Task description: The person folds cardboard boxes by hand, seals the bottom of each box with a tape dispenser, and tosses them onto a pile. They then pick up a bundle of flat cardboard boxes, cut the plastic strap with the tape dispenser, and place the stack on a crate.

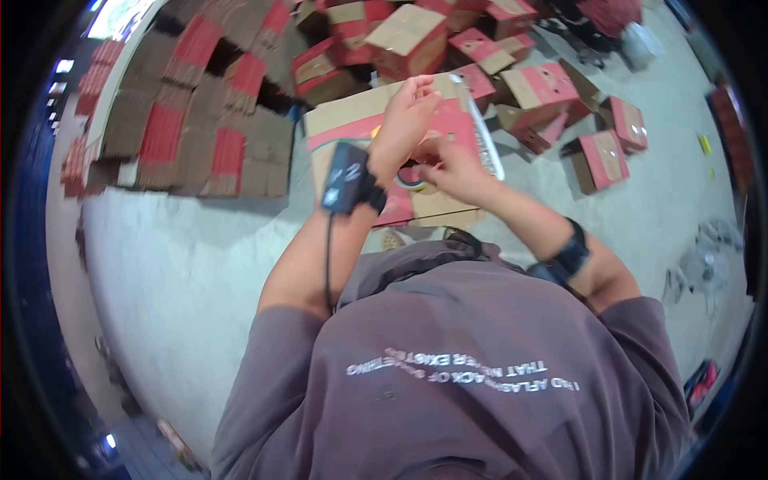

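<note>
My left hand (412,110) is raised over a flat red and brown cardboard piece (344,120), its fingers stretched out and slightly curved. Close beside its wrist, the fingers of my right hand (452,170) are bent together in a pinch; what lies between them is too blurred to make out. Just under these fingertips shows a dark, ring-like thing with a pale rim (410,178), partly hidden, perhaps a roll of tape. A bit of yellow (375,132) peeks out beside my left wrist.
Stacks of flattened red and brown cartons (188,120) stand at the left. Several made-up boxes (406,40) are piled ahead, with more boxes (604,160) on the floor at the right. A person (612,16) is at the top right, near a whitish bag (640,46).
</note>
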`<state>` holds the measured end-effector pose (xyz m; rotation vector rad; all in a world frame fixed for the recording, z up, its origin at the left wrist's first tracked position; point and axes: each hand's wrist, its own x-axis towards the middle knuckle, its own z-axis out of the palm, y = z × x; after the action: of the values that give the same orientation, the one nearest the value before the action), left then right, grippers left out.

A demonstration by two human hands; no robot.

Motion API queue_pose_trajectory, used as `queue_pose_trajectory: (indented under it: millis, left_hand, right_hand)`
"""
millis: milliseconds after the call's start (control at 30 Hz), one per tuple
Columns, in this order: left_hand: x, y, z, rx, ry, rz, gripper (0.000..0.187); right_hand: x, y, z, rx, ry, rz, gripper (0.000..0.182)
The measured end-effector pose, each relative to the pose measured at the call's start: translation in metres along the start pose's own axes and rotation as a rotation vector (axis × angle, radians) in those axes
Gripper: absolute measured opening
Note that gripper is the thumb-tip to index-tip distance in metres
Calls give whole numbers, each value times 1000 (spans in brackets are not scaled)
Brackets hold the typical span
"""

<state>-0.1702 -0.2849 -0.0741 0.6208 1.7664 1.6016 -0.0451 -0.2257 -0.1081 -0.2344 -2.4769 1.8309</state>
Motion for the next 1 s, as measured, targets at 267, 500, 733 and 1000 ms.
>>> queue_pose_trajectory:
  millis: [267, 500, 733, 1000]
  left_hand:
    - [36, -50, -22, 242, 268, 87, 56]
    - [26, -58, -20, 789, 346, 307, 57]
    - [11, -58, -11, 1130, 315, 327, 57]
    - [12, -75, 11, 1425, -50, 432, 44]
  right_hand:
    - [-18, -60, 18, 537, -129, -63, 32]
    - [-18, -51, 10, 545, -194, 98, 29]
    - [-30, -34, 7, 1170, -360, 370, 23]
    - [-43, -50, -13, 1091, -387, 324, 25]
